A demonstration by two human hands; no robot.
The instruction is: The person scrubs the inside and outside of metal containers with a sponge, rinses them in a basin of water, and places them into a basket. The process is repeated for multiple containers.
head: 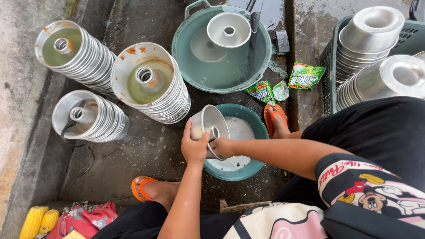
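Wet concrete floor [133,159] lay under everything, dark and cracked beyond the left fingers. Far ahead of both sets of fingers sat the large teal tub [248,66] of murky water, one clean ring mould [229,30] floating in it. Off past the right fingers, well apart, a green crate [330,66] held stacks of clean moulds [372,37], upside down. Ahead and left of the left fingers stood three stacks of dirty moulds [150,84], lying on their sides, orange residue on the nearest rim.

Directly beneath the fingers was the small teal basin [237,170], soapy white water inside. Over it was the ring mould in hand [209,126], tilted, open side facing up and away. The left hand [195,148] gripped the mould's outer wall, fingers curled around its rim, thumb on the near edge. The right hand [222,147] was closed into a fist pressed against the mould's inner side by the centre tube; whether it gripped a scrubber could not be told.

Beyond the right fingers, an orange sandal [275,117] rested beside the basin; another orange sandal [141,186] lay below the left wrist. Green detergent sachets [305,75] lay between tub and crate. A scrub brush [282,42] sat by the tub. Yellow sponges [37,221] lay far behind the left fingers.
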